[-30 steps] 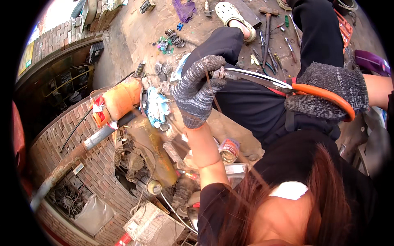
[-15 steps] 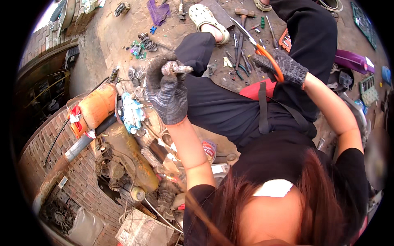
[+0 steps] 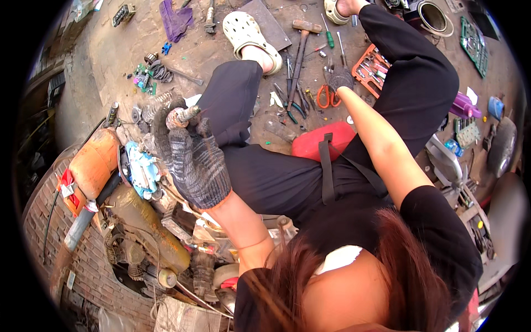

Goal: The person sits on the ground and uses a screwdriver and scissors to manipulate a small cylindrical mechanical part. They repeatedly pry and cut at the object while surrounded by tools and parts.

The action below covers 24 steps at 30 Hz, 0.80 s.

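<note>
My left hand [image 3: 193,157], in a grey-black knit glove, is closed around a small rusty metal part with a rounded body and a short stud [image 3: 182,116], held up over the parts at left. My right hand [image 3: 340,79], gloved alike, reaches low to the ground among the tools; its fingers are hard to make out. Right beside it are orange-handled scissors [image 3: 327,97], their blades partly hidden. A screwdriver [image 3: 342,51] lies just beyond that hand. A wooden-handled hammer [image 3: 301,50] and several pliers [image 3: 296,105] lie to its left.
An orange tool case [image 3: 369,72] lies by my right leg, and a red bag with a black strap [image 3: 323,141] between my legs. At left stand an orange cylinder [image 3: 97,155] and a yellowish rusty cylinder [image 3: 146,224]. A purple cloth [image 3: 176,21] lies far left.
My right hand has gone down to the ground with the orange-handled scissors, which were raised in it before. My left hand keeps the rusty part. The view has shifted to the right.
</note>
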Each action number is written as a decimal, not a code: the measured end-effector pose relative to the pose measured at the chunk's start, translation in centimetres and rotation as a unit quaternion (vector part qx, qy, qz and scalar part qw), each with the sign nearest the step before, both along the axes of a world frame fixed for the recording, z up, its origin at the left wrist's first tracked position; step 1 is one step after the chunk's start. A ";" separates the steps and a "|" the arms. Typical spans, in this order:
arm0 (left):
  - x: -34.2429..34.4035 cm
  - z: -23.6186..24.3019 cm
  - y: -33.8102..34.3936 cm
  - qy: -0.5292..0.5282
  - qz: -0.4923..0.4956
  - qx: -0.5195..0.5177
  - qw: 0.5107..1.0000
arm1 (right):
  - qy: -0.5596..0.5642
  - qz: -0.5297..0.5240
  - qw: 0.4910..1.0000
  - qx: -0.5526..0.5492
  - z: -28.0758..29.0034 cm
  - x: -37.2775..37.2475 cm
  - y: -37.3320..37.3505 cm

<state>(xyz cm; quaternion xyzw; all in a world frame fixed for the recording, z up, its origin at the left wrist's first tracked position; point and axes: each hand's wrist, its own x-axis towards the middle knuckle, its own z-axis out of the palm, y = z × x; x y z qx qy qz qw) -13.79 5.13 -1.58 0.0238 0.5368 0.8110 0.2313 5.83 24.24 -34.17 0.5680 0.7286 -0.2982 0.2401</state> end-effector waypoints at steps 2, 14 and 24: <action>0.0 -0.2 -0.1 -0.003 -0.019 -0.049 0.999 | 0.029 -0.067 0.996 0.050 -0.6 -2.5 2.6; -0.2 -1.1 0.7 -0.105 0.011 -0.092 0.990 | -0.107 -0.015 0.982 0.153 -8.7 -4.9 11.1; 0.5 -0.8 -0.8 -0.036 -0.046 -0.053 0.997 | 0.524 -0.105 0.841 -0.090 23.2 -9.3 -2.5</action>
